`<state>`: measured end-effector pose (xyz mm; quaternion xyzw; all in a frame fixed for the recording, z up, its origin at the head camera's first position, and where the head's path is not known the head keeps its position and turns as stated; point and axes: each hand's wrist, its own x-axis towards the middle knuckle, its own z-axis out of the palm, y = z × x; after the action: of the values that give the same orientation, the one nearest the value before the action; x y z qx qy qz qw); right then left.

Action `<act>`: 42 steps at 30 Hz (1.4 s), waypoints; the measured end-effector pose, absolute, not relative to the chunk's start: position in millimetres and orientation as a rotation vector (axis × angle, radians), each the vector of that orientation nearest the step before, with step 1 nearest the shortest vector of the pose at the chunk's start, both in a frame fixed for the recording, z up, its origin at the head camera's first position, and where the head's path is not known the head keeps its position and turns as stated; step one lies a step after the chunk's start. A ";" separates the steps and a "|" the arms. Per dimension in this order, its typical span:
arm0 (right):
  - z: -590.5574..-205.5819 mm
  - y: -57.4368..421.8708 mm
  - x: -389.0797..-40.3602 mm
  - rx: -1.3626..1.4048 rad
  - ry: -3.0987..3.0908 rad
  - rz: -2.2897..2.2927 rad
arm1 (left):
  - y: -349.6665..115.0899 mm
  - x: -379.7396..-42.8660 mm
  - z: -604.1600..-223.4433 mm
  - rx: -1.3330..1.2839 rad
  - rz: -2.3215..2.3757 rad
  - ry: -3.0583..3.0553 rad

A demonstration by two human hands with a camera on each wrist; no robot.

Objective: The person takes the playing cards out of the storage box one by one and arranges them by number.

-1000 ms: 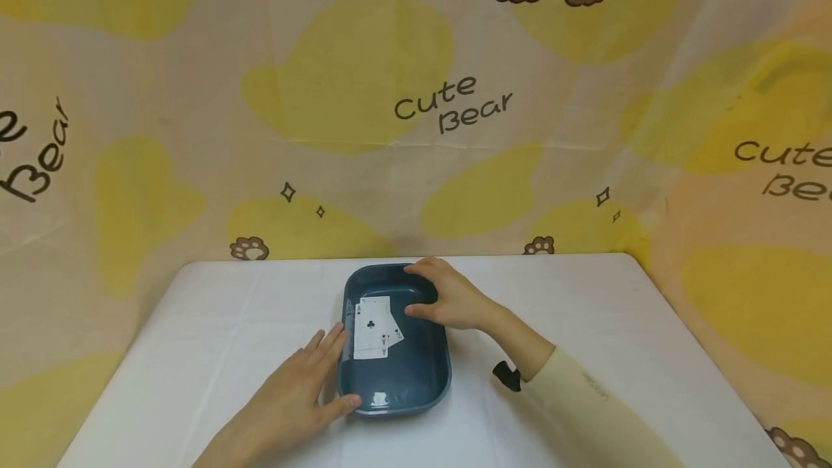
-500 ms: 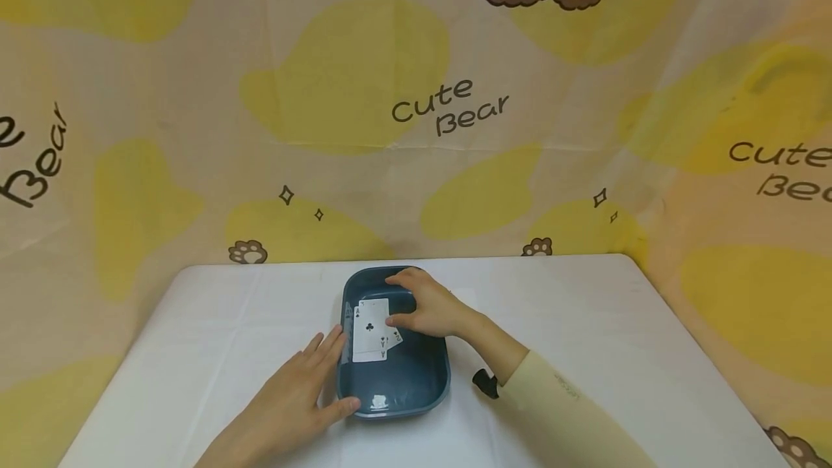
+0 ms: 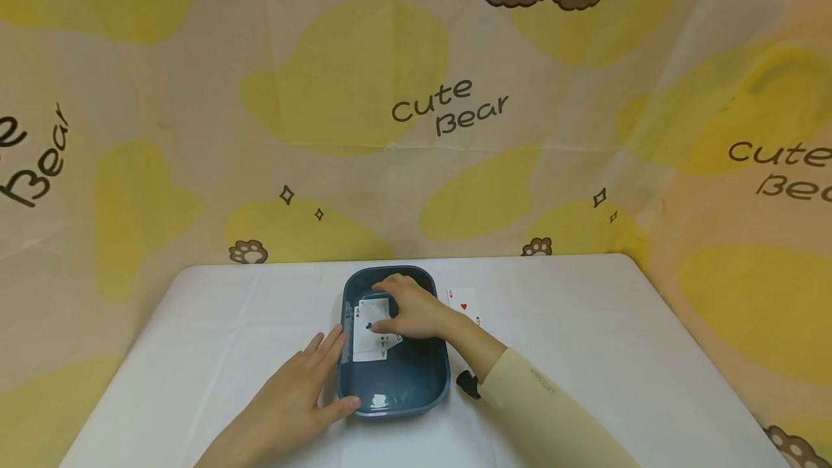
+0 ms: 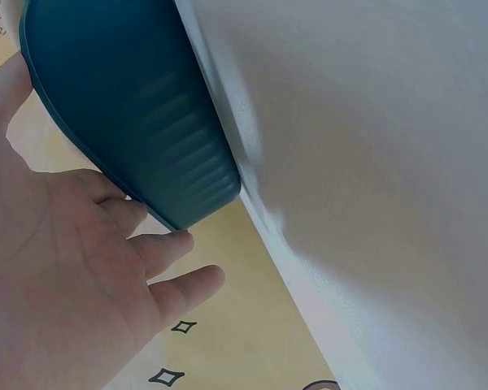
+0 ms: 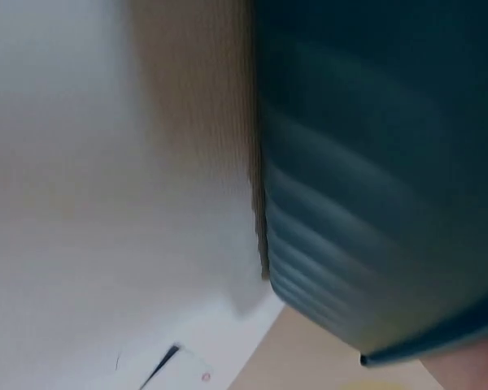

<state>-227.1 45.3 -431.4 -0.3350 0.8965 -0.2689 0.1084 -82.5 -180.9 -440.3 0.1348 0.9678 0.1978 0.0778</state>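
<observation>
A dark blue rounded dish (image 3: 409, 385) stands on the white table, long side pointing away from me. Inside, toward its left wall, lies a small overlapping pile of playing cards (image 3: 366, 344), an ace of clubs among them. My left hand (image 3: 286, 385) rests against the dish's left rim, fingers fairly straight and thumb near the front corner; the left wrist view has its fingertips (image 4: 179, 237) at the rim. My right hand (image 3: 419, 311) reaches over the right rim into the dish. Its thumb and fingers are spread apart above the cards and partly cover them.
An ace of hearts (image 3: 461, 297) lies on the table just right of the dish, partly behind my right wrist. A black strap piece (image 3: 468, 384) hangs below that wrist. A yellow patterned cloth (image 3: 364, 92) rises behind the table's back edge (image 3: 260, 264).
My right hand has moved left from the dish's right rim to over the cards, baring the ace of hearts on the table. The left hand stays in place.
</observation>
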 end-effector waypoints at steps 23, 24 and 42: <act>-455.2 22.7 -229.8 -0.956 2.668 -0.560 | -183.8 -81.1 -439.1 0.437 0.591 2.896; -455.5 22.4 -229.7 -0.954 2.672 -0.549 | -184.1 -81.1 -439.3 0.439 0.591 2.895; -458.9 19.7 -231.1 -0.898 2.691 -0.613 | -183.2 -83.5 -442.6 0.440 0.584 2.910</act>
<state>-231.1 19.7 -458.9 -0.3072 0.9205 -0.2097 0.1192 -83.5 -183.2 -442.6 0.1464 0.9674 0.1940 0.0706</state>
